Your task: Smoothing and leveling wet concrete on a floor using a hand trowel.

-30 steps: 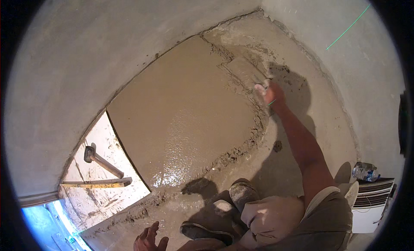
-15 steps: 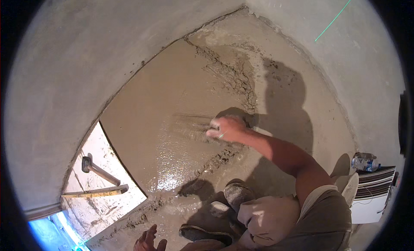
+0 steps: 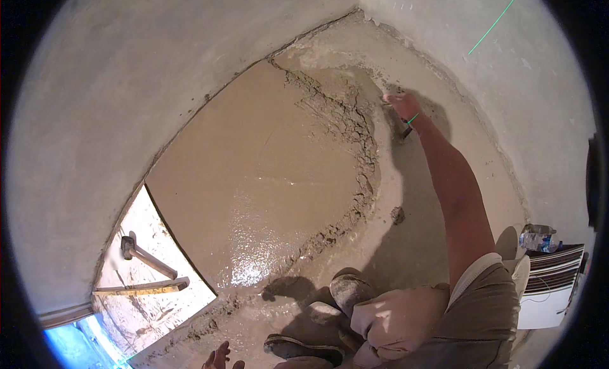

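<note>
My right hand [image 3: 403,106] grips a trowel [image 3: 375,88], reaching toward the far corner. It is over wet mortar at the ridge of rough, crumbly screed [image 3: 355,134]; my fingers partly hide the tool. To its left lies a smooth, glistening stretch of screed [image 3: 228,153]. My left hand [image 3: 219,357] is at the lower edge, fingers apart and holding nothing. My shoes [image 3: 347,291] are below the screed ridge.
A pale board [image 3: 133,305] at left bears a mallet [image 3: 152,260] and a wooden batten [image 3: 143,288]. Plastered walls [image 3: 114,83] meet at the far corner. At right, plastic bottles [image 3: 539,239] rest by striped panels [image 3: 549,270]. A green line marks the right wall.
My right hand swept the trowel down-left across the smooth screed, then moved back up-right toward the far corner. My left hand has sunk slightly toward the lower edge.
</note>
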The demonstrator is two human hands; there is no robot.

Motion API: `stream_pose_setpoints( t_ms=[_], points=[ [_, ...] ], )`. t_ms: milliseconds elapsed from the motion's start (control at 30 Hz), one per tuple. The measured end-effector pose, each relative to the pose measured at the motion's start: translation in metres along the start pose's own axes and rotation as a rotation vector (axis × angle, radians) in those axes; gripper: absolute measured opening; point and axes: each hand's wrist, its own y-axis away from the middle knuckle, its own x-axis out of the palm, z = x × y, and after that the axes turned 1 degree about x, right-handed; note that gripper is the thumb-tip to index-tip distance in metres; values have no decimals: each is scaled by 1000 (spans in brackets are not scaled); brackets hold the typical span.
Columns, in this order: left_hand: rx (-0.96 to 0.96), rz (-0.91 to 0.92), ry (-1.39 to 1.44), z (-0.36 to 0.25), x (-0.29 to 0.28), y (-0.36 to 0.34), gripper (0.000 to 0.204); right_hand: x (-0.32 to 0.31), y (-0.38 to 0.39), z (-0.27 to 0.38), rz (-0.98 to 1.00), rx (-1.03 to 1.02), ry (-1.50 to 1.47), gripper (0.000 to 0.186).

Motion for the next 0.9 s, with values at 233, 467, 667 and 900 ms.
stream_pose_setpoints(
  t_ms=[233,467,667,900],
  points=[
    [-19,39,97,7,14,-16,56,7,-30,-12,114,243,-255,58],
    [-109,160,220,17,22,-41,57,22,-39,-3,184,-81,-430,64],
    [-79,187,105,11,12,-58,58,26,2,30,703,39,-300,41],
    [74,114,38,12,6,-67,57,-16,137,8,624,222,-416,39]
  ],
)
